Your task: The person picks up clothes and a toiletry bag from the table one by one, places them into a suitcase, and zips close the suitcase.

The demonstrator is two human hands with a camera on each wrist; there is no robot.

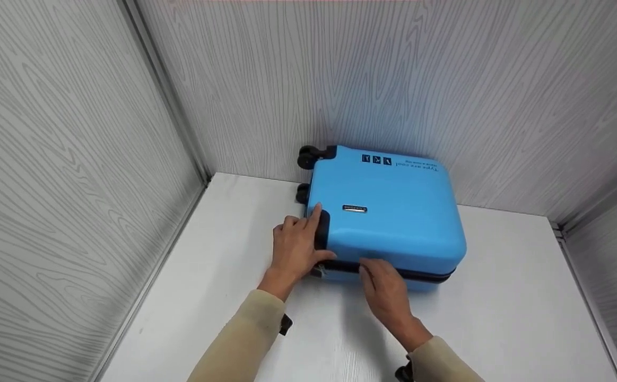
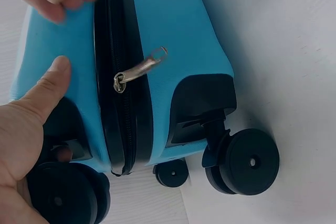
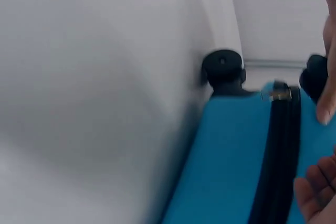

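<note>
A bright blue hard-shell suitcase (image 1: pixel 388 207) lies flat, its black zipper band (image 2: pixel 123 51) running along the side that faces me. My left hand (image 1: pixel 295 246) grips the wheel-end corner, index finger straight on the upper shell and thumb against the side. In the left wrist view a fingertip shows beside the near wheel (image 2: pixel 60 195). A silver zipper pull (image 2: pixel 140 70) sticks out from the band, free of both hands. Close to the band, right of the pull, is my right hand (image 1: pixel 388 292); its fingers are loosely bent, with nothing visible between them.
The suitcase lies on a white surface (image 1: pixel 181 297), close to the wood-grain back panel (image 1: pixel 297 79). Side panels (image 1: pixel 48 159) rise left and right. Black caster wheels (image 1: pixel 307 158) project from the suitcase's left end. Printed lettering and a small badge (image 1: pixel 354 209) mark the upper shell.
</note>
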